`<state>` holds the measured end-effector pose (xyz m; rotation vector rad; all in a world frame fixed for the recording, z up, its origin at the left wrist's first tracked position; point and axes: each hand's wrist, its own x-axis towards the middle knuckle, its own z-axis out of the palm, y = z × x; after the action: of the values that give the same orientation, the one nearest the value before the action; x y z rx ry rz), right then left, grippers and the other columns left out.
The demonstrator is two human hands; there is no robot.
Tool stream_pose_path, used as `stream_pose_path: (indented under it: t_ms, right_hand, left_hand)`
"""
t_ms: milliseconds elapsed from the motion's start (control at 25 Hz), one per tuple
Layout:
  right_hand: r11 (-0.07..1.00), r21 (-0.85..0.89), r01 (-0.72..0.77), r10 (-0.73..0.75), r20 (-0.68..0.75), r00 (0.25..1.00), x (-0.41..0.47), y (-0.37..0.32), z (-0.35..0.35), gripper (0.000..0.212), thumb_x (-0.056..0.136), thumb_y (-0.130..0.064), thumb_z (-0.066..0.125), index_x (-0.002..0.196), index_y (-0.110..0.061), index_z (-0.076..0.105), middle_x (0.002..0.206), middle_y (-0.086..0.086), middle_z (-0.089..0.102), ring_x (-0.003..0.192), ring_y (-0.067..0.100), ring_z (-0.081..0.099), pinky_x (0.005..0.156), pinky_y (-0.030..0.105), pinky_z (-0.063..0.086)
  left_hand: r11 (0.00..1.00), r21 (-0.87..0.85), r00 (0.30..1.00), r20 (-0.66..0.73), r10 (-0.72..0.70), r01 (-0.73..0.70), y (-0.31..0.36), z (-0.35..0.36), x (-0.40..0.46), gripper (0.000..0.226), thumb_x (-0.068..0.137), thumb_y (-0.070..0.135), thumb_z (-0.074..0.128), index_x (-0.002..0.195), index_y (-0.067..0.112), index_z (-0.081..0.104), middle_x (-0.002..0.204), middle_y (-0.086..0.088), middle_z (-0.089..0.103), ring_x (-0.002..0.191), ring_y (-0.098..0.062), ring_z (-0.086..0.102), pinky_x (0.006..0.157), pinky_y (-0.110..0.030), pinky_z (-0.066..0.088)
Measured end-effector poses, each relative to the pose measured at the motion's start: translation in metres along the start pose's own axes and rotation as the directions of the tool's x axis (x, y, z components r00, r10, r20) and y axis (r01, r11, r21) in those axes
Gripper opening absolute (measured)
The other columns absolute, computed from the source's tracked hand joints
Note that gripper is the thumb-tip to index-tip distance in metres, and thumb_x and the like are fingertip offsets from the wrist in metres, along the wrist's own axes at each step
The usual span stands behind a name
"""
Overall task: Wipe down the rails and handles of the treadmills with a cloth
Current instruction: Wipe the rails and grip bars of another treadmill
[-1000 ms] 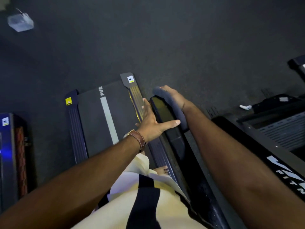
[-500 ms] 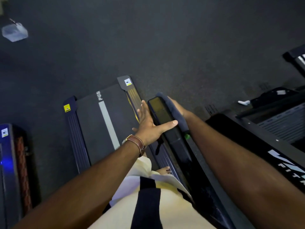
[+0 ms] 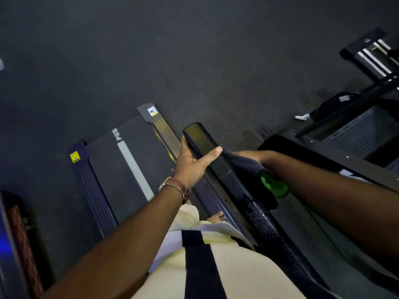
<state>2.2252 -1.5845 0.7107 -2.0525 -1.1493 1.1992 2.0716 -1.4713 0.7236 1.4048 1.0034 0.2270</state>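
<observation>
Left of both hands lies one treadmill belt (image 3: 112, 169) with a grey stripe lettered "PUS", flanked by two ribbed side strips carrying one yellow sticker (image 3: 75, 157) and one white-and-yellow sticker (image 3: 152, 111). The left hand (image 3: 190, 161) clasps one black handrail (image 3: 207, 145) near its end, thumb across the top. Just beside it, the right hand (image 3: 257, 157) presses one dark cloth (image 3: 244, 164) wrapped over the rail; its fingers are hidden
</observation>
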Motion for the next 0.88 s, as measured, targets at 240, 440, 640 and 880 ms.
stream_pose_path:
  t_ms: [240,440,640,880]
  right_hand:
    - [0.952,0.298,-0.076,0.095,-0.051,0.994,-0.019,0.001,0.023,0.044,0.103,0.001,0.037,0.146,0.009,0.030,0.154,0.010,0.024,0.142,0.019,0.027,0.106,0.003,0.019]
    - [0.876,0.426,-0.229,0.242,0.024,0.970,-0.039,-0.011,0.026,0.035,0.106,-0.014,0.036,0.140,-0.013,0.047,0.150,0.011,0.044,0.133,0.019,0.046,0.107,0.017,0.033]
    - [0.917,0.259,-0.302,0.344,-0.133,0.930,-0.082,-0.039,0.019,0.053,0.105,-0.037,0.042,0.150,-0.010,0.037,0.153,0.012,0.041,0.142,0.027,0.039,0.109,0.020,0.030]
    - [0.727,-0.536,-0.429,0.139,-0.497,0.857,-0.073,-0.108,0.061,0.068,0.092,-0.064,0.041,0.134,-0.011,0.044,0.119,0.016,0.058,0.095,0.038,0.063,0.074,0.045,0.050]
  left_hand:
    - [0.999,-0.031,1.000,-0.012,0.005,-0.005,-0.004,-0.002,0.001,0.089,0.061,0.060,0.085,0.135,0.039,0.040,0.113,0.018,0.069,0.104,0.000,0.065,0.101,-0.035,0.049]
    - [0.999,-0.049,0.999,-0.036,0.021,-0.023,-0.005,0.002,-0.003,0.091,0.067,0.051,0.085,0.141,0.030,0.037,0.116,0.016,0.068,0.102,0.006,0.063,0.094,-0.023,0.050]
    - [0.991,-0.124,0.998,-0.033,0.047,-0.050,-0.004,0.006,0.000,0.074,0.069,0.043,0.086,0.125,0.029,0.039,0.115,0.009,0.068,0.100,0.002,0.066,0.090,-0.024,0.052]
    - [0.991,-0.136,0.998,-0.066,0.002,-0.011,0.000,-0.004,0.009,0.060,0.065,0.045,0.087,0.106,0.017,0.052,0.093,-0.001,0.072,0.083,-0.015,0.070,0.086,-0.048,0.057]
